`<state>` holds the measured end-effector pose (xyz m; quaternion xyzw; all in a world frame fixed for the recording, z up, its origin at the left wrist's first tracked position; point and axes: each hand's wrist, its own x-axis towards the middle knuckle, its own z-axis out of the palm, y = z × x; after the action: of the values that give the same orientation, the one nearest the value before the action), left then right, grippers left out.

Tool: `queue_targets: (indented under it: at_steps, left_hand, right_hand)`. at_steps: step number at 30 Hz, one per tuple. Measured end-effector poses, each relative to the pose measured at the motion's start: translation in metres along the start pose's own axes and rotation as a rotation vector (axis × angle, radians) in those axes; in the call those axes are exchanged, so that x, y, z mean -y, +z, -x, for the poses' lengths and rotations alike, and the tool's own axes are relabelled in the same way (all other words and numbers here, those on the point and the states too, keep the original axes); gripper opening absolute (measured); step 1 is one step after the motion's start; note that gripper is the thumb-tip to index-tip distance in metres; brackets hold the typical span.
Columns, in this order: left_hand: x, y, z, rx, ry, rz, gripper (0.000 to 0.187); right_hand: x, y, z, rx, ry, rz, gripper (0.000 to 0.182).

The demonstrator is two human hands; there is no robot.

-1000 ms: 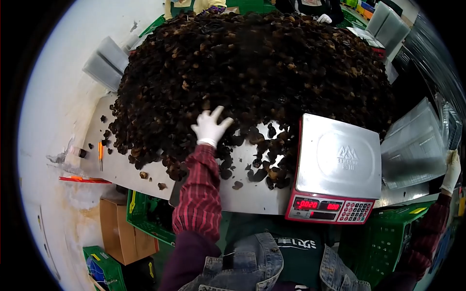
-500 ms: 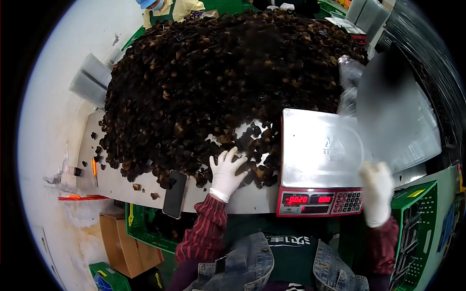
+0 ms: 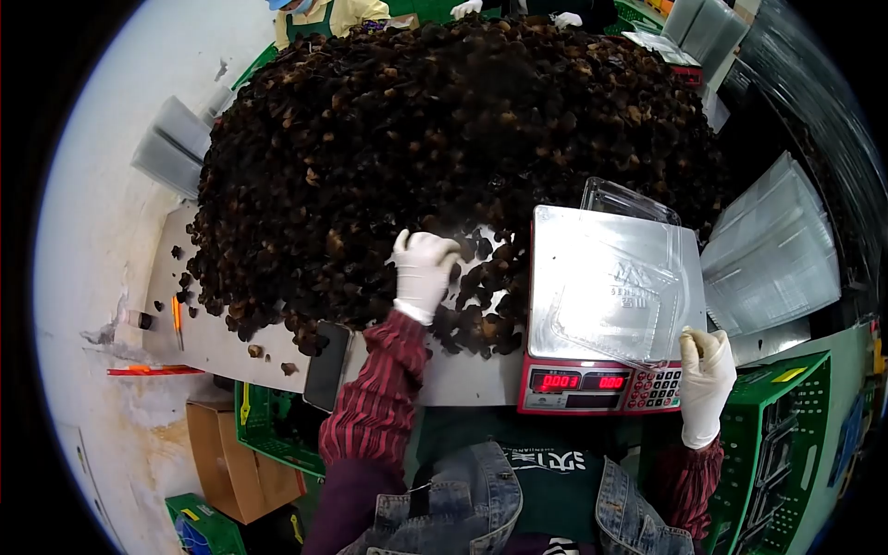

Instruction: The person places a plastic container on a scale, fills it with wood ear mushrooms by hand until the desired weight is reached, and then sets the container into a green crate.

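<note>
- Head view shows a huge pile of dark mushrooms [image 3: 444, 139] filling the upper middle of the frame, heaped on a grey tabletop [image 3: 222, 347].
- Left hand [image 3: 424, 270], in a white glove, sits at the low edge of the pile near the middle of the frame. Its fingers curl down onto loose mushrooms, but I cannot tell if they are shut around any.
- Right hand [image 3: 708, 375], also gloved, is at the lower right. Its fingers pinch the near corner of a clear plastic box [image 3: 615, 277].
- That clear plastic box lies open on the shiny plate of the scale [image 3: 606, 305], right of the middle. Its lid stands up at the back, touching the pile.
- Pulling at the foot of the pile could make mushrooms slide down. Some could roll onto the scale plate or off the tabletop edge.
- A dark phone [image 3: 326, 365] lies at the near tabletop edge, half under the left sleeve. A bump from the arm could push it into the green crate [image 3: 268, 421] below.
- The box is light and slippery. A tug at its corner could slide it off the plate.
- Extra weight from the right hand on the box could make the red numbers wrong.
</note>
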<state>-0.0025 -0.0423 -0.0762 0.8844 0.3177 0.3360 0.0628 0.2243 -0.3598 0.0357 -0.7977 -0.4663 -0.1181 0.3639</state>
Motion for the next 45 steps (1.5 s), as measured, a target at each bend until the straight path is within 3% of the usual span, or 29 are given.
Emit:
queue_targets:
  at_steps: [2,4,6,8,9,10,12,14,15,16,17,18,19,22,24,26,30,33,36,38,40,42,43,45]
  left_hand:
    - [-0.005,-0.043,0.005,-0.093,-0.247,0.319,0.011]
    - [0.0,-0.099,0.021,-0.238,-0.249,0.168,0.013]
    - [0.021,-0.151,0.055,-0.363,-0.392,0.04,0.012]
    - [0.063,-0.199,0.107,-0.393,-0.517,-0.202,0.013]
    - [0.083,-0.219,0.134,-0.402,-0.708,-0.204,0.013]
    - [0.123,-0.238,0.173,-0.294,-0.63,-0.479,0.014]
    - [0.171,-0.26,0.23,0.018,-0.804,-0.581,0.038]
    - [0.154,-0.25,0.224,0.042,-0.858,-0.774,0.05]
    - [0.141,-0.243,0.209,0.004,-0.893,-0.586,0.051]
    - [0.141,-0.225,0.2,-0.081,-0.678,-0.573,0.046]
    - [0.121,-0.207,0.17,-0.065,-0.69,-0.37,0.04]
    - [0.09,-0.184,0.145,-0.118,-0.571,-0.117,0.033]
    - [0.07,-0.157,0.117,-0.086,-0.45,-0.073,0.029]
    - [0.043,-0.082,0.067,0.031,-0.349,0.125,0.026]
    - [0.035,-0.029,0.041,-0.029,-0.169,-0.008,0.029]
    - [0.001,0.005,0.021,0.18,-0.26,0.039,0.03]
    - [-0.075,0.024,0.021,0.293,-0.005,-0.103,0.027]
    - [-0.077,0.027,0.024,0.215,0.042,0.106,0.024]
    - [-0.043,0.001,-0.02,0.166,0.062,0.153,0.027]
    - [-0.001,-0.005,-0.047,0.244,-0.137,0.056,0.037]
    - [0.03,0.003,-0.048,0.199,-0.287,-0.31,0.05]
    - [0.047,0.009,-0.045,0.479,-0.425,-0.146,0.061]
    - [0.049,0.024,-0.033,0.453,-0.317,-0.139,0.062]
    - [0.014,0.006,-0.027,0.605,-0.124,0.011,0.059]
  right_hand:
    - [-0.008,0.001,0.003,-0.009,0.035,-0.014,0.007]
    - [-0.021,0.001,0.007,-0.025,0.155,-0.031,0.008]
    - [-0.032,0.005,0.01,-0.04,0.171,-0.068,0.009]
    - [-0.036,0.007,0.012,-0.015,0.335,-0.15,0.011]
    - [-0.041,0.01,0.013,0.011,0.387,-0.177,0.014]
    - [-0.044,0.012,0.013,0.021,0.388,-0.184,0.014]
    - [-0.047,0.018,0.013,0.057,0.4,-0.193,0.017]
    - [-0.044,0.021,0.009,0.093,0.429,-0.194,0.019]
    - [-0.043,0.022,0.009,0.119,0.459,-0.186,0.021]
    - [-0.044,0.024,0.011,0.119,0.463,-0.186,0.021]
    - [-0.046,0.026,0.012,0.123,0.44,-0.164,0.022]
    - [-0.048,0.028,0.013,0.126,0.417,-0.142,0.023]
    - [-0.048,0.028,0.014,0.125,0.415,-0.141,0.023]
    - [-0.047,0.029,0.016,0.146,0.469,-0.123,0.023]
    - [-0.048,0.027,0.02,0.115,0.419,-0.112,0.02]
    - [-0.042,0.021,0.019,0.123,0.478,-0.16,0.019]
    - [-0.045,0.02,0.021,0.094,0.529,-0.221,0.017]
    - [-0.045,0.018,0.019,0.098,0.517,-0.21,0.018]
    - [-0.046,0.019,0.016,0.099,0.541,-0.225,0.019]
    - [-0.045,0.021,0.015,0.087,0.558,-0.294,0.018]
    - [-0.042,0.024,0.016,0.093,0.527,-0.294,0.018]
    - [-0.041,0.025,0.018,0.093,0.504,-0.285,0.017]
    - [-0.042,0.025,0.02,0.096,0.477,-0.264,0.019]
    - [-0.043,0.026,0.019,0.101,0.466,-0.234,0.02]
